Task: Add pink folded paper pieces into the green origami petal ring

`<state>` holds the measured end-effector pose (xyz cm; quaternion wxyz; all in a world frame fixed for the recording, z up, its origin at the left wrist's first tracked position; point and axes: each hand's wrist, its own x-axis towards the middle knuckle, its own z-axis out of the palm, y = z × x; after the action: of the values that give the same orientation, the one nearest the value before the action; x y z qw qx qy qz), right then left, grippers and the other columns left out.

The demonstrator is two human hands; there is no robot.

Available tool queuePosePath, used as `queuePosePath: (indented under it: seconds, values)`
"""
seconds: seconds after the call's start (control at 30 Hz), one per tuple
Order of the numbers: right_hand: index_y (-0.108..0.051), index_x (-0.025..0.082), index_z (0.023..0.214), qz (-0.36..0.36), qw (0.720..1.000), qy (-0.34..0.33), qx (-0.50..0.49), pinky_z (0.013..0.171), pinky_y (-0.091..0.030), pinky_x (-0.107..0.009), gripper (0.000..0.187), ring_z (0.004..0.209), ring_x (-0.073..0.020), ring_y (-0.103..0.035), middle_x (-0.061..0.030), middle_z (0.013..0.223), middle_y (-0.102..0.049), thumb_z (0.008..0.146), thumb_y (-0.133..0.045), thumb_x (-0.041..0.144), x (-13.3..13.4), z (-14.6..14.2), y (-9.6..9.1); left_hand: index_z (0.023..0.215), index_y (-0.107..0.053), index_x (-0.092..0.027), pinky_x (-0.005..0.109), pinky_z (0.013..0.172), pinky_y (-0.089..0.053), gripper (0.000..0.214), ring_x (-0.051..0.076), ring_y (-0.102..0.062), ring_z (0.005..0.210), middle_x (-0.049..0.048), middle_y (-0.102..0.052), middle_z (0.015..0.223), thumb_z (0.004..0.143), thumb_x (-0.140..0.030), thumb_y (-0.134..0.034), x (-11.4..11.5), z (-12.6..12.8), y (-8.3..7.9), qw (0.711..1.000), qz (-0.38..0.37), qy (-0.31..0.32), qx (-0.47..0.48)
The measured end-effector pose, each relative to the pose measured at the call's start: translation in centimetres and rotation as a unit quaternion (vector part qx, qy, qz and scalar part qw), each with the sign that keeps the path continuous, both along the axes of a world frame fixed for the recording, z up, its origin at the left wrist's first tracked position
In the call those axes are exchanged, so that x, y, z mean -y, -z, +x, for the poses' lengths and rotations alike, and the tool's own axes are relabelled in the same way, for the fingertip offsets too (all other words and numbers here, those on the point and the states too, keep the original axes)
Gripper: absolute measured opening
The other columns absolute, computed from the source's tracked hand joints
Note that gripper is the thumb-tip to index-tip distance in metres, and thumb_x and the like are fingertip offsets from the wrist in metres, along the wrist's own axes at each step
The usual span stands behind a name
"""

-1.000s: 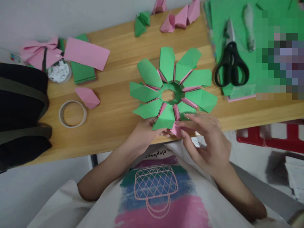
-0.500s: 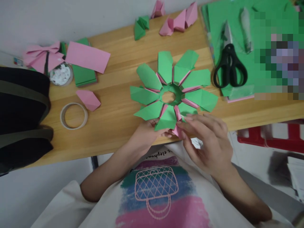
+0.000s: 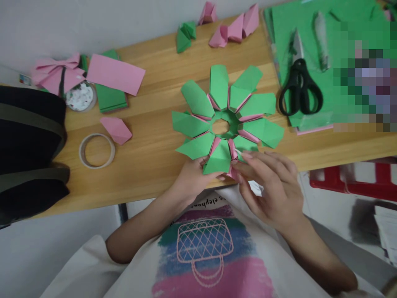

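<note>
A ring-shaped paper flower (image 3: 198, 130), with green folded petals, pink strips between them and a hole in the middle, lies over the table's near side. My left hand (image 3: 194, 178) is closed on its near edge, thumb on top by the lowest green petal and fingers underneath. At the right side of that petal, my right hand (image 3: 273, 182) has its fingertips bent together over a pink fold. A thin white strip (image 3: 237, 152) shows at the tip of its index finger. Part of a pink piece (image 3: 232, 174) pokes out below, mostly hidden by the fingers.
Black-handled scissors (image 3: 300, 91) lie on green paper sheets (image 3: 310, 16) at the right. A tape roll (image 3: 96, 151) and a folded pink piece (image 3: 117, 130) are to the left, near a black bag (image 3: 27, 132). Folded pink pieces (image 3: 235, 28) stand at the back.
The flower has shifted very slightly, its lowest petal tilting a little nearer to me. Less of the pink piece below shows. Both hands keep nearly the same place.
</note>
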<state>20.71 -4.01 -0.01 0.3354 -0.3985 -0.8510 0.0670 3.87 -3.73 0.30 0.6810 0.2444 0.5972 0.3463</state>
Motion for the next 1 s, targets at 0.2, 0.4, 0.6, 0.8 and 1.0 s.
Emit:
queuePosePath:
  seconds: [0.2,0.4,0.6,0.8,1.0]
  values:
    - [-0.046,0.024,0.137,-0.086,0.994,0.021,-0.059,0.088,-0.054,-0.047,0.056,0.103,-0.0261,-0.068,-0.0045,0.098,-0.076,0.083,-0.061,0.012,0.3,0.2,-0.1,0.080,-0.070,-0.016,0.031,0.079,-0.054,0.017,0.019,-0.068,0.082,0.0031,-0.075,0.086,0.063,-0.020,-0.072,0.2,0.0,-0.1,0.998,0.049,0.020,-0.029]
    - [-0.043,0.023,0.139,-0.145,0.984,0.025,-0.097,0.092,-0.053,-0.050,0.060,0.104,-0.0258,-0.067,-0.0039,0.098,-0.077,0.084,-0.061,0.011,0.7,0.2,0.0,0.080,-0.070,-0.016,0.033,0.087,-0.051,0.013,0.021,-0.067,0.091,0.0036,-0.075,0.089,0.067,-0.019,-0.070,0.4,-0.2,0.1,0.993,0.056,0.049,-0.089]
    - [-0.058,0.023,0.119,-0.119,0.988,0.015,-0.095,0.094,-0.052,-0.048,0.039,0.108,-0.0259,-0.064,-0.0044,0.095,-0.072,0.082,-0.064,0.011,-0.1,0.5,-0.3,0.076,-0.068,-0.016,0.034,0.088,-0.051,0.008,0.022,-0.067,0.093,0.0050,-0.074,0.092,0.072,-0.022,-0.068,0.6,-0.1,0.6,0.987,0.109,0.066,-0.096]
    - [-0.064,0.021,0.086,-0.132,0.991,0.006,-0.022,0.100,-0.045,-0.054,0.003,0.120,-0.0322,-0.056,-0.0105,0.114,-0.062,0.084,-0.066,0.023,-1.5,1.3,-0.9,0.083,-0.070,-0.015,0.033,0.086,-0.051,0.011,0.022,-0.066,0.094,0.0055,-0.074,0.093,0.074,-0.021,-0.068,0.6,-0.1,0.9,0.981,0.118,0.091,-0.124]
    - [-0.065,0.020,0.087,-0.155,0.987,-0.033,0.031,0.107,-0.039,-0.058,0.005,0.133,-0.0344,-0.045,-0.0117,0.128,-0.059,0.089,-0.061,0.023,-2.2,0.9,-1.4,0.080,-0.068,-0.013,0.027,0.068,-0.053,0.007,0.014,-0.064,0.070,0.0034,-0.071,0.080,0.076,-0.018,-0.065,0.4,-0.3,0.9,0.987,0.115,0.079,-0.077]
